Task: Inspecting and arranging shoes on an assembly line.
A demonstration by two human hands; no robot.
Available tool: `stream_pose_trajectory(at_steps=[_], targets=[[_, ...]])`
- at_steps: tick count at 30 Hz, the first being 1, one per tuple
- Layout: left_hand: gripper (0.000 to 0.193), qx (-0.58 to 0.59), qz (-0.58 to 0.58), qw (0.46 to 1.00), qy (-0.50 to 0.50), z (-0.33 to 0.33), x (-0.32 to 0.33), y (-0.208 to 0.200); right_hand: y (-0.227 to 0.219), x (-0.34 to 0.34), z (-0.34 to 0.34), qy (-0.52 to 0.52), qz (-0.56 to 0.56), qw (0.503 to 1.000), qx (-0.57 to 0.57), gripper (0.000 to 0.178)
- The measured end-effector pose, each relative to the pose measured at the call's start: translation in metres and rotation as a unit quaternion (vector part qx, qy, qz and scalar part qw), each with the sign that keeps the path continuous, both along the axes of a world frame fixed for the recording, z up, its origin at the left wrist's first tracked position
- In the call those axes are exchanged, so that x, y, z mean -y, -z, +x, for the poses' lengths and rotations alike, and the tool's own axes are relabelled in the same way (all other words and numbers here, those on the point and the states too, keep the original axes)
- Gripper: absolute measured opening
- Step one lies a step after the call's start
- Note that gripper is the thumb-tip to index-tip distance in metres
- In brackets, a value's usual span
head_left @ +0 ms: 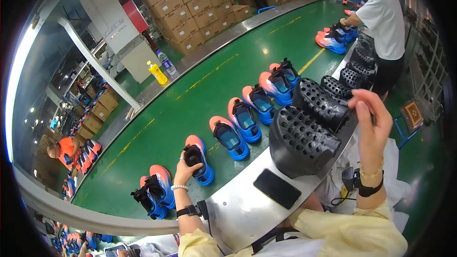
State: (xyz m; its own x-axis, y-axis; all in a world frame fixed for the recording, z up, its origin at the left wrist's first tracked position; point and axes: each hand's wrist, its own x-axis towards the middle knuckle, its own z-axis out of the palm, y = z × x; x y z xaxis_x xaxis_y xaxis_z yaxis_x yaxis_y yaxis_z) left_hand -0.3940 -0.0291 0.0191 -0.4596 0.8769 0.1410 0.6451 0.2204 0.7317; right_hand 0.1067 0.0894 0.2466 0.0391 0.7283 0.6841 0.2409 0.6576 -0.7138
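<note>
My left hand [183,168] grips the heel collar of a sneaker [205,173] with a coral toe, blue sole and black lining. The sneaker lies on the green belt, its toe pointing away from me. Left of it sits a matching pair [162,188]; to its right stand single shoes such as one sneaker [230,138] and another [245,120]. I hold my right hand [373,116] up at the right, empty, its fingers loosely bent and apart. Beside it are large black rounded pieces full of holes, including a front one [304,138] and one behind [321,100].
A dark phone [277,188] lies on the metal ledge [238,204] before me. Across the belt [190,109] stand a yellow bottle [157,73] and a clear bottle [166,63]. Stacked cartons [185,12] rise behind. A co-worker in a white shirt [384,21] handles shoes farther right.
</note>
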Motion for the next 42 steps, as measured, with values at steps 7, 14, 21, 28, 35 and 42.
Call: stream_pose_trajectory(at_steps=[7, 14, 21, 28, 35, 42], targets=[[0.068, -0.170, -0.061, 0.976, -0.124, 0.014, 0.005, 0.005, 0.041, -0.044, 0.003, -0.051, -0.092, 0.990, 0.097, 0.038], [0.067, 0.143, -0.182, 0.967, -0.108, -0.008, 0.009, -0.018, 0.044, -0.047, 0.004, -0.006, -0.068, 0.983, 0.173, 0.059], [0.055, -0.203, -0.197, 0.935, -0.214, -0.003, 0.004, 0.008, 0.017, -0.036, 0.007, 0.078, -0.144, 0.939, 0.302, 0.059], [0.099, 0.011, -0.124, 0.985, -0.118, -0.045, 0.015, 0.025, 0.011, -0.038, 0.004, 0.105, -0.150, 0.932, 0.314, 0.062], [0.103, 0.120, -0.015, 0.992, -0.034, -0.019, 0.006, 0.042, 0.014, -0.046, 0.010, 0.121, -0.131, 0.929, 0.325, 0.065], [0.069, -0.028, -0.007, 0.985, -0.170, 0.001, 0.011, 0.030, 0.010, -0.042, 0.003, 0.137, -0.117, 0.945, 0.273, 0.059]])
